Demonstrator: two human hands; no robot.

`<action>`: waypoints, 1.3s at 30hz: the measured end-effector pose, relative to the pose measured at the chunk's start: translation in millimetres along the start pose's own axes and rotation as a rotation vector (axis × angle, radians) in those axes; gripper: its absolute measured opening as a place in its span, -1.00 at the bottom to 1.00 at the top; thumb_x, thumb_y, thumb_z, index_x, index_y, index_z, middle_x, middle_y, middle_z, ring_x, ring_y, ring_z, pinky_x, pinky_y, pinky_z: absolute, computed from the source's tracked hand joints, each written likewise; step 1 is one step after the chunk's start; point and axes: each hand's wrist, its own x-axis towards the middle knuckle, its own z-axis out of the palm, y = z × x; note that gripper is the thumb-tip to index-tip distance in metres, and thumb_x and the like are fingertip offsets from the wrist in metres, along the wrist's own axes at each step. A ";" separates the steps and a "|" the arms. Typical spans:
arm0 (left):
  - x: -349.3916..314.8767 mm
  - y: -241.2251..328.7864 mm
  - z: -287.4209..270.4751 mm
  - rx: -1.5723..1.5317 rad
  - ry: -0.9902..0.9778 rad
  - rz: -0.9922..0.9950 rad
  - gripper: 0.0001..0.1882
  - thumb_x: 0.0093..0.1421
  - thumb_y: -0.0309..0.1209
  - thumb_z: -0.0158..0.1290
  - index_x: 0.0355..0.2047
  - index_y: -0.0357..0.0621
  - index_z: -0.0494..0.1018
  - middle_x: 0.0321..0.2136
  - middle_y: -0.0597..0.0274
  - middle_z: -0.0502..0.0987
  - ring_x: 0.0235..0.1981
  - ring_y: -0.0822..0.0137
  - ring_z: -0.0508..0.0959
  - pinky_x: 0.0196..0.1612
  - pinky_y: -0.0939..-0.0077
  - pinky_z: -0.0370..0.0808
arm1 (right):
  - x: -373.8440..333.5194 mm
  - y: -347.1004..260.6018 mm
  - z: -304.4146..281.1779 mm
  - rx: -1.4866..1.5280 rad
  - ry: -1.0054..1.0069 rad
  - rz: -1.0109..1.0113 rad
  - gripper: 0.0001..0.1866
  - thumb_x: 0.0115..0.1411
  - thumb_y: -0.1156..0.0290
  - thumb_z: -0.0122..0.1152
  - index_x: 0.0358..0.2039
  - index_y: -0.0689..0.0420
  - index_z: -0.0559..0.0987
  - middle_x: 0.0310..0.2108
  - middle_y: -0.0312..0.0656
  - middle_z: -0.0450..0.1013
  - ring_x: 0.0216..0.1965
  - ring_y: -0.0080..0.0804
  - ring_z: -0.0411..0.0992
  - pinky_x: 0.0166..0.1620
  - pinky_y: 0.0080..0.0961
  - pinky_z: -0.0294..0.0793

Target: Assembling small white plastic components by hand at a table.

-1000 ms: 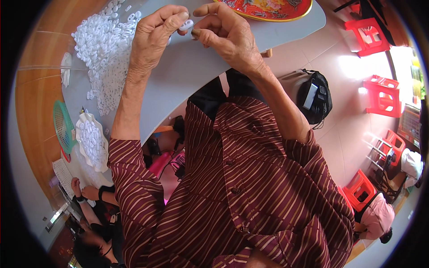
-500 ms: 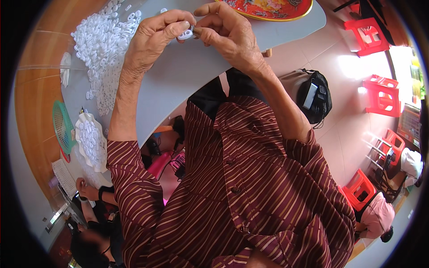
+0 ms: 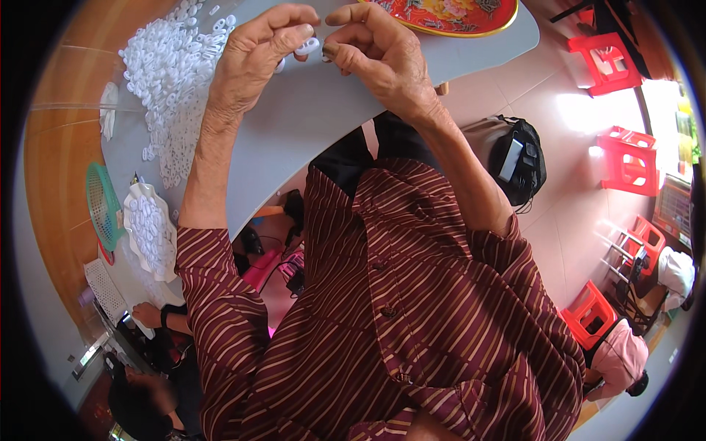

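My left hand (image 3: 254, 59) pinches a small white plastic oval piece with holes (image 3: 307, 46) between thumb and fingertips. Facing it across a narrow gap, my right hand (image 3: 386, 66) has its thumb and fingers closed; a tiny greyish bit shows at the tips, too small to name. Both hands are raised over the grey table (image 3: 287, 121). Left of my left hand spreads a large heap of similar white plastic pieces (image 3: 165, 66). Beyond my right hand sits a red tray with a gold rim (image 3: 441, 31), holding small metal parts on a flower pattern.
A white scalloped dish (image 3: 170, 239) of white pieces stands near my left forearm, beside a green mesh basket (image 3: 103, 206). At lower left a co-worker's hand (image 3: 147, 314) rests by the table. A black bag (image 3: 518, 165) and red stools (image 3: 604, 62) are on the floor.
My hands have drawn slightly apart, leaving the white piece in the left one alone. The co-worker's hand at lower left has shifted a little.
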 end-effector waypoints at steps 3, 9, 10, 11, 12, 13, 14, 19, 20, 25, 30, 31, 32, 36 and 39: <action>1.4 -5.3 -1.1 -0.078 0.139 -0.051 -0.74 0.23 -0.37 0.04 -0.09 -0.16 0.47 -0.29 0.38 0.50 -0.24 0.57 0.47 -0.21 0.73 0.37 | 0.2 -0.4 0.6 0.022 0.000 -0.014 -0.64 0.14 0.53 0.18 -0.07 0.30 0.35 -0.41 -0.22 0.49 -0.38 -0.60 0.45 -0.26 -0.66 0.48; 2.2 -5.7 12.4 -0.036 0.182 -0.008 -0.74 0.24 -0.38 0.03 -0.08 -0.19 0.45 -0.26 0.37 0.49 -0.22 0.57 0.46 -0.17 0.73 0.37 | 0.9 0.9 0.9 0.054 -0.011 -0.002 -0.64 0.14 0.54 0.17 -0.06 0.30 0.33 -0.43 -0.21 0.49 -0.37 -0.60 0.46 -0.26 -0.66 0.48; 2.3 -5.3 12.6 -0.037 0.181 -0.009 -0.74 0.24 -0.38 0.03 -0.08 -0.19 0.45 -0.26 0.37 0.49 -0.22 0.57 0.46 -0.17 0.73 0.37 | 1.0 1.0 0.4 0.045 -0.014 -0.002 -0.64 0.14 0.54 0.16 -0.06 0.30 0.33 -0.43 -0.21 0.49 -0.38 -0.60 0.46 -0.27 -0.66 0.48; 2.4 -5.2 12.5 -0.016 0.168 -0.004 -0.74 0.24 -0.38 0.03 -0.08 -0.19 0.45 -0.27 0.37 0.48 -0.21 0.57 0.46 -0.16 0.73 0.36 | 1.2 1.1 0.3 0.036 -0.018 -0.003 -0.64 0.15 0.54 0.16 -0.06 0.30 0.33 -0.43 -0.22 0.49 -0.38 -0.60 0.46 -0.27 -0.66 0.49; 2.6 -4.8 12.5 0.004 0.154 0.001 -0.73 0.24 -0.38 0.04 -0.07 -0.19 0.44 -0.27 0.36 0.48 -0.21 0.56 0.46 -0.15 0.74 0.36 | 1.0 1.0 0.3 0.036 -0.018 -0.002 -0.64 0.15 0.54 0.16 -0.06 0.30 0.33 -0.43 -0.22 0.49 -0.38 -0.60 0.46 -0.27 -0.66 0.49; 2.9 -3.7 13.1 0.004 0.154 0.001 -0.73 0.24 -0.38 0.04 -0.07 -0.19 0.44 -0.27 0.36 0.48 -0.21 0.56 0.46 -0.15 0.74 0.36 | 0.7 0.8 0.4 0.052 -0.020 -0.005 -0.64 0.15 0.54 0.16 -0.06 0.30 0.33 -0.43 -0.22 0.49 -0.38 -0.61 0.45 -0.27 -0.66 0.48; 3.0 -2.0 13.9 0.060 0.151 0.037 -0.73 0.23 -0.37 0.04 -0.07 -0.19 0.44 -0.29 0.37 0.47 -0.23 0.56 0.45 -0.15 0.73 0.35 | 0.5 0.7 0.8 0.069 -0.024 -0.007 -0.64 0.15 0.54 0.15 -0.05 0.29 0.33 -0.43 -0.22 0.49 -0.39 -0.61 0.45 -0.27 -0.66 0.48; 4.4 6.6 8.9 0.218 0.088 0.082 -0.71 0.22 -0.36 0.06 -0.08 -0.20 0.43 -0.36 0.39 0.43 -0.29 0.55 0.42 -0.15 0.69 0.34 | -0.3 -0.4 -0.2 0.044 -0.035 -0.003 -0.65 0.15 0.55 0.14 -0.06 0.29 0.34 -0.43 -0.22 0.49 -0.39 -0.61 0.44 -0.28 -0.67 0.48; 4.6 8.8 11.3 0.243 0.099 0.081 -0.71 0.22 -0.36 0.06 -0.08 -0.20 0.43 -0.38 0.40 0.41 -0.31 0.56 0.40 -0.16 0.70 0.34 | 0.1 -0.6 -0.6 0.034 -0.035 0.006 -0.65 0.14 0.55 0.14 -0.06 0.29 0.34 -0.44 -0.23 0.49 -0.40 -0.62 0.44 -0.28 -0.67 0.47; 3.7 7.2 10.9 0.215 0.099 0.067 -0.71 0.22 -0.37 0.06 -0.06 -0.17 0.41 -0.41 0.41 0.39 -0.33 0.58 0.37 -0.19 0.71 0.33 | -0.2 -1.6 0.1 0.021 -0.029 0.004 -0.65 0.14 0.55 0.15 -0.06 0.29 0.35 -0.44 -0.23 0.49 -0.41 -0.62 0.44 -0.29 -0.68 0.47; 4.1 5.3 12.8 0.275 0.091 0.130 -0.72 0.23 -0.43 0.05 -0.05 -0.16 0.40 -0.41 0.42 0.38 -0.34 0.62 0.36 -0.23 0.73 0.34 | -0.6 -1.4 -0.4 0.039 -0.024 0.013 -0.65 0.13 0.54 0.16 -0.06 0.29 0.35 -0.43 -0.24 0.49 -0.40 -0.63 0.44 -0.28 -0.68 0.47; 4.3 4.9 13.0 0.275 0.092 0.129 -0.72 0.23 -0.43 0.05 -0.05 -0.16 0.40 -0.41 0.42 0.38 -0.34 0.62 0.36 -0.23 0.73 0.34 | -0.9 -1.2 0.1 0.038 -0.012 0.016 -0.64 0.13 0.54 0.16 -0.06 0.29 0.35 -0.43 -0.25 0.49 -0.39 -0.64 0.44 -0.28 -0.68 0.47; 4.9 4.8 13.1 0.274 0.090 0.129 -0.72 0.23 -0.43 0.04 -0.04 -0.16 0.40 -0.41 0.42 0.38 -0.34 0.62 0.36 -0.22 0.73 0.34 | -0.9 -1.2 0.5 0.037 0.001 0.018 -0.64 0.12 0.54 0.17 -0.07 0.28 0.35 -0.42 -0.25 0.49 -0.38 -0.64 0.44 -0.27 -0.69 0.47; 6.0 4.6 13.4 0.269 0.083 0.146 -0.72 0.23 -0.44 0.04 -0.04 -0.16 0.39 -0.42 0.43 0.38 -0.35 0.62 0.36 -0.22 0.74 0.34 | -1.1 -1.0 0.9 0.032 0.018 0.010 -0.64 0.12 0.54 0.18 -0.06 0.28 0.36 -0.43 -0.25 0.48 -0.38 -0.65 0.44 -0.27 -0.69 0.47; 5.7 6.0 18.7 0.264 0.111 0.179 -0.72 0.24 -0.43 0.04 -0.04 -0.17 0.39 -0.41 0.42 0.39 -0.35 0.61 0.36 -0.22 0.74 0.34 | -0.8 -0.8 1.1 0.014 0.032 -0.002 -0.64 0.12 0.54 0.18 -0.07 0.27 0.36 -0.43 -0.25 0.48 -0.38 -0.65 0.44 -0.27 -0.69 0.47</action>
